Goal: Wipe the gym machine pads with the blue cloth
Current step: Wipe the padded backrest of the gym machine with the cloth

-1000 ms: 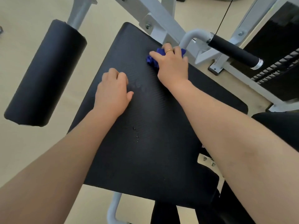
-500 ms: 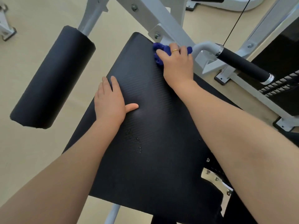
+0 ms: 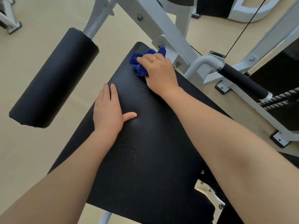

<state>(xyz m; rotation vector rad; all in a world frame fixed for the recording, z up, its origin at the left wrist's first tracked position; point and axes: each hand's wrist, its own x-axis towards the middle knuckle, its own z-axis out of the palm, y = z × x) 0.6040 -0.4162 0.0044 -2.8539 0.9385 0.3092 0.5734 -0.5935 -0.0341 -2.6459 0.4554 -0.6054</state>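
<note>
Blue cloth (image 3: 140,65) sits bunched at the far corner of the flat black seat pad (image 3: 150,151), where our right hand (image 3: 159,73) grips it with curled fingers. Our left hand (image 3: 108,112) lies spread and flat on the pad. So close to the white frame bracket (image 3: 168,46), we judge our knuckles could knock its bolts, and the roller pad (image 3: 53,78) could go unwiped.

Cloth (image 3: 140,67) deep blue; flat pad (image 3: 145,159) black, fine ribbed; roller pad (image 3: 53,78) plain black; frame (image 3: 163,25) pale grey; floor (image 3: 40,16) beige.
</note>
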